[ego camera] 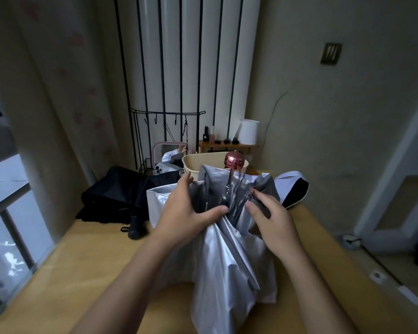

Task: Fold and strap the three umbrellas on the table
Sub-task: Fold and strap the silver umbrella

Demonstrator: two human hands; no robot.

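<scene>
Folds of the silver umbrella (pixel 227 261) are gripped by the curled left hand (pixel 186 213) and right hand (pixel 273 222); tighter wrapping, then strapping, is judged still needed.

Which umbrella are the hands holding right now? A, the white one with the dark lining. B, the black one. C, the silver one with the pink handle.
C: the left hand and right hand both grip the silver umbrella below its pink handle, while the black umbrella lies apart at the left.
</scene>
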